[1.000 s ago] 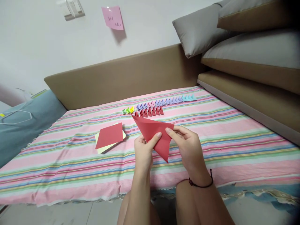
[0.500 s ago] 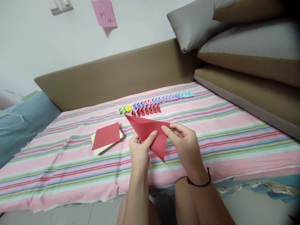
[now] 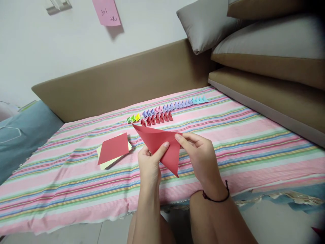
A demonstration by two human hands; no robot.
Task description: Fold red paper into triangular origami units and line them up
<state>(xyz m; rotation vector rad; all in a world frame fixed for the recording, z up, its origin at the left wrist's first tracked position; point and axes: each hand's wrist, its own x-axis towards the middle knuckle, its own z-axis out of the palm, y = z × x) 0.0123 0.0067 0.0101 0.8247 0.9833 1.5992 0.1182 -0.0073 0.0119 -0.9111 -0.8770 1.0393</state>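
Observation:
A sheet of red paper (image 3: pixel 162 139), doubled over into a triangle, is held up above the striped cloth. My left hand (image 3: pixel 151 162) grips it from below, thumb flat on the front and fingers behind. With thumb and fingers my right hand (image 3: pixel 199 152) pinches its upper right corner; a dark cord bracelet is on that wrist. One point of the paper reaches up and left, another hangs down. Behind it stand a row of small folded red paper pieces (image 3: pixel 157 118) and a longer row of purple, pink and light blue ones (image 3: pixel 175 105).
Left of my hands lies a stack of paper (image 3: pixel 114 149), red sheet on top, pale yellow beneath. Small green and yellow folded pieces (image 3: pixel 133 118) stand beyond it. Grey and brown cushions (image 3: pixel 266 51) are piled at right. A brown backrest (image 3: pixel 114 83) runs along the wall.
The view has shifted slightly, so the scene sits a little further left. Both hands keep their hold on the red paper, its shape nearly the same.

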